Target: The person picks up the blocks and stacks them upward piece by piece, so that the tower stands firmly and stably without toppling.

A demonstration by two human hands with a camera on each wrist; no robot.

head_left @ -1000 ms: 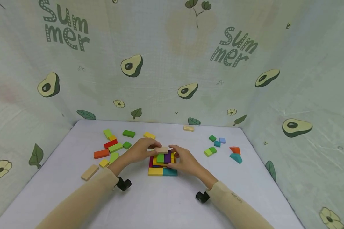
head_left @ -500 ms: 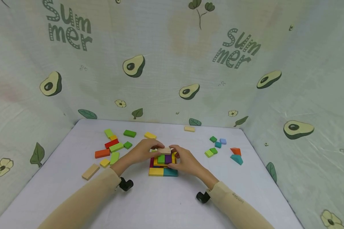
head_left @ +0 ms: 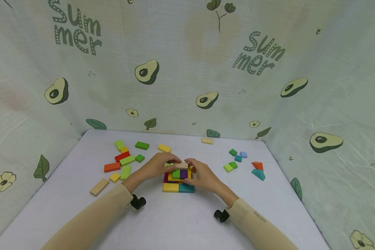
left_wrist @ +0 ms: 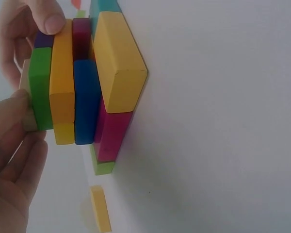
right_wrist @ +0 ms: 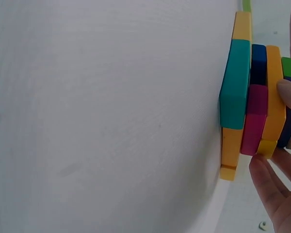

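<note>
A low stepped stack of coloured wooden blocks (head_left: 170, 187) stands mid-table, with yellow and teal at its base and green and purple at the top. My left hand (head_left: 157, 165) pinches a plain wooden block (head_left: 181, 165) lying over the green block (left_wrist: 40, 87) and the purple block (right_wrist: 287, 126). From the other side, my right hand (head_left: 203, 177) grips the upper layers. Its thumb presses the front of the orange block (right_wrist: 273, 97), and its fingers reach round behind. Part of the stack's far side is hidden by the hands.
Loose green, yellow and red blocks (head_left: 112, 167) are scattered to the left, near a plain block (head_left: 99, 187). On the right lie small green and blue cubes (head_left: 238, 158) and a teal piece (head_left: 258, 174). Another light wooden block (head_left: 207, 141) is at the back edge.
My left hand has slid the plain wooden block slightly right across the top of the stack, towards the right hand's fingers. The right hand keeps its place on the stack.
</note>
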